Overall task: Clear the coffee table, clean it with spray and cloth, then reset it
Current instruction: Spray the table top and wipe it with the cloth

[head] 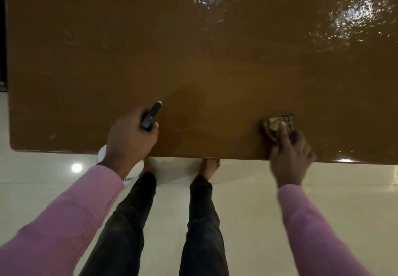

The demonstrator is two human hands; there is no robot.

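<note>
The brown coffee table (193,60) fills the upper part of the view, its glossy top speckled with wet droplets at the far right. My left hand (131,140) grips a spray bottle (150,115) at the table's near edge; the black nozzle points out over the top and the white body (102,154) hangs below my wrist. My right hand (290,157) presses a crumpled brownish cloth (277,124) onto the table near the front edge, with the index finger stretched over it. The hand is slightly blurred.
Pale glossy floor tiles (247,200) lie in front of the table. My legs in dark trousers and bare feet (210,168) stand at the table's front edge. The table's left edge (9,103) borders a dark strip.
</note>
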